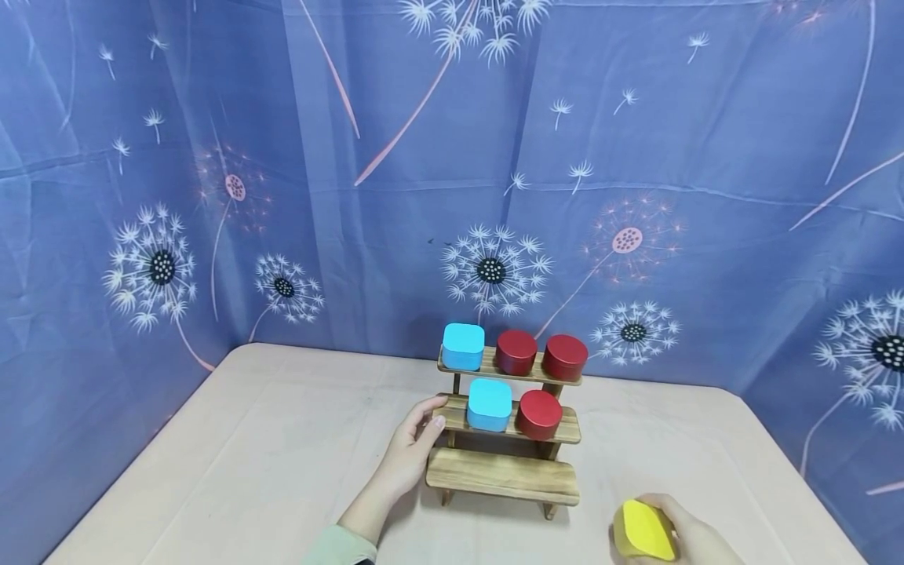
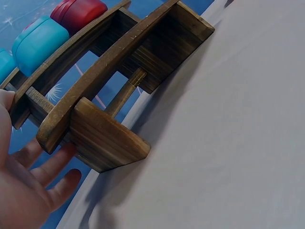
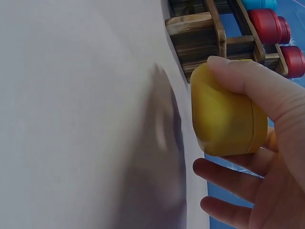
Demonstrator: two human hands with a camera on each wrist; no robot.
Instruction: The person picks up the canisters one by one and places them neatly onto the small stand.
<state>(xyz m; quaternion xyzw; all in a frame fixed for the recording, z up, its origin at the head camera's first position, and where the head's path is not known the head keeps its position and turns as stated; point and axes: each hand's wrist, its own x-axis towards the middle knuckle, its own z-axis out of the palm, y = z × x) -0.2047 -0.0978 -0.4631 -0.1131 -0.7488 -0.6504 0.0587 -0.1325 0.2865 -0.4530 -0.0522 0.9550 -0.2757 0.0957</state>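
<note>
A three-step wooden display stand [image 1: 503, 474] stands on the table. My left hand [image 1: 410, 451] grips the left end of its middle step, thumb in front; in the left wrist view the lower fingers of the left hand [image 2: 28, 191] spread beside the stand's side. At the front right, my right hand [image 1: 688, 534] holds a yellow rounded-square box [image 1: 646, 531] between thumb and fingers. In the right wrist view the yellow box [image 3: 224, 114] appears over its shadow, two fingers free below. On the top step sit a blue box [image 1: 463, 347] and two red round tins [image 1: 516, 352].
The middle step bears another blue box [image 1: 490, 405] and a red tin [image 1: 540, 415]; the lowest step is bare wood. A pale cloth covers the table [image 1: 282, 455]. Blue dandelion-print curtain [image 1: 424, 196] hangs behind and along both sides.
</note>
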